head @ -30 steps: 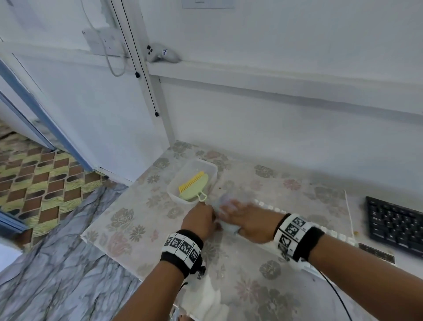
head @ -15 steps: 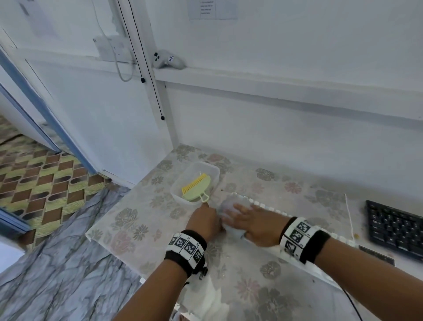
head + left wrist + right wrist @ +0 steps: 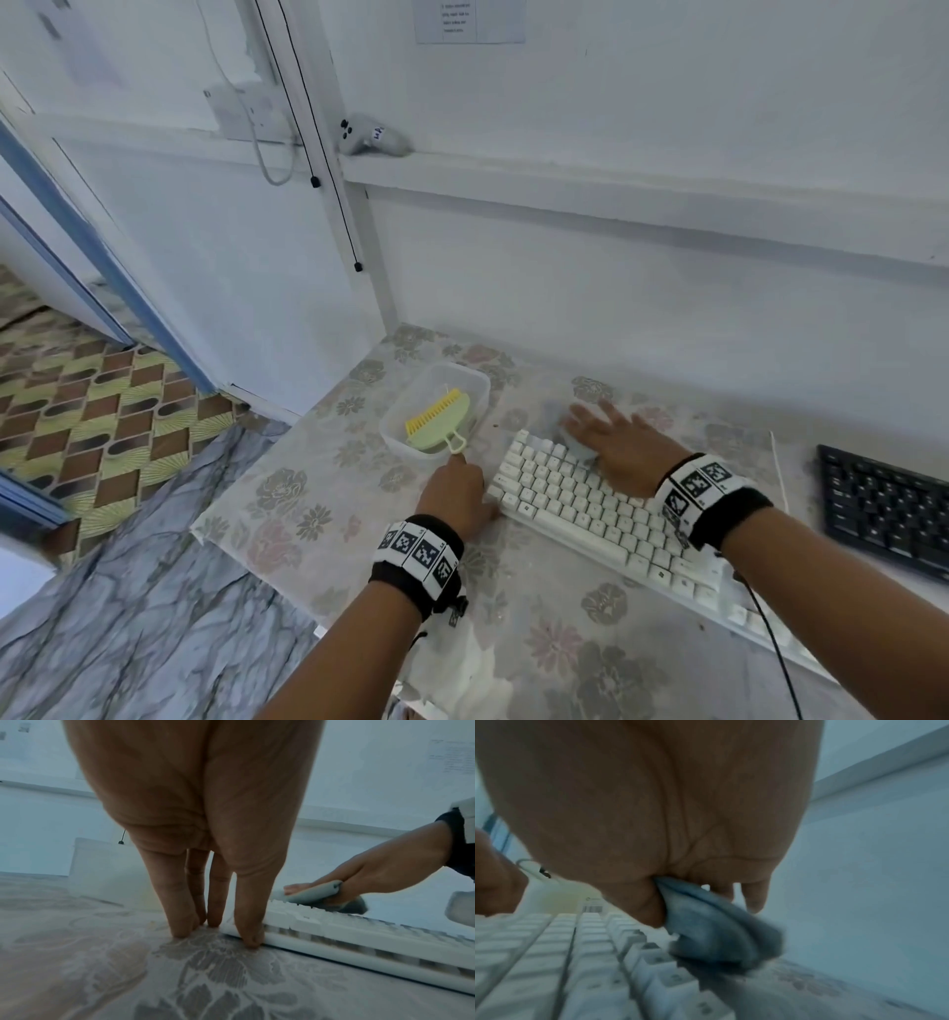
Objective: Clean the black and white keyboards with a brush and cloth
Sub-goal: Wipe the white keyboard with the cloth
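Observation:
The white keyboard (image 3: 590, 509) lies slantwise on the flowered tablecloth. My right hand (image 3: 616, 442) presses a grey cloth (image 3: 577, 447) on the keyboard's far edge near its left end, fingers spread. In the right wrist view the cloth (image 3: 718, 933) is bunched and pinched at the thumb over the keys (image 3: 552, 953). My left hand (image 3: 454, 493) rests on the table at the keyboard's left end. Its fingers (image 3: 177, 923) are straight, their tips on the tablecloth and one against the keyboard's edge (image 3: 359, 939). The green-and-yellow brush (image 3: 439, 419) lies in a clear tub (image 3: 477, 385). The black keyboard (image 3: 883, 503) sits far right.
The table (image 3: 308, 514) stands against a white wall, with its left and near edges dropping to a marbled floor. The white keyboard's black cable (image 3: 770, 642) runs toward me on the right. A grey controller (image 3: 369, 136) lies on the wall ledge.
My right hand has slid the cloth from the keyboard's left end toward its far edge and to the right. The left hand stays at the keyboard's left end.

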